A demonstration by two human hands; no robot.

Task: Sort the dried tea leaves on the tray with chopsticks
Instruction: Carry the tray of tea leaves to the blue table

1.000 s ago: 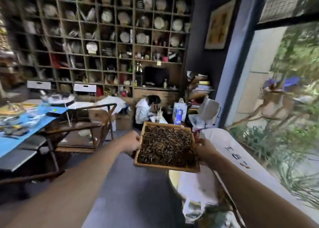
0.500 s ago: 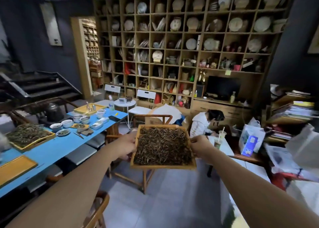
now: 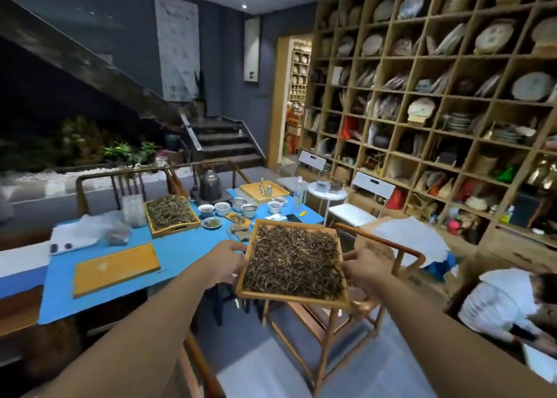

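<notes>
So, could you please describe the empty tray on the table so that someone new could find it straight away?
Start at the long blue table left of the wall shelving. Three wooden trays sit on it; take the one nearest its front edge, the flat empty tray. Unlike the tray heaped with tea leaves behind it and the far tray holding small bottles, nothing lies on it.

walls: dark grey | right: wooden cubby shelving point(image 3: 437, 102) | left: staircase point(image 3: 223, 144) | blue table point(image 3: 180, 250)

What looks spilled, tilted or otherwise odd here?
Nothing looks spilled. The tray of tea leaves is carried in mid-air between the left hand and right hand, roughly level, not yet on the blue table.
</notes>
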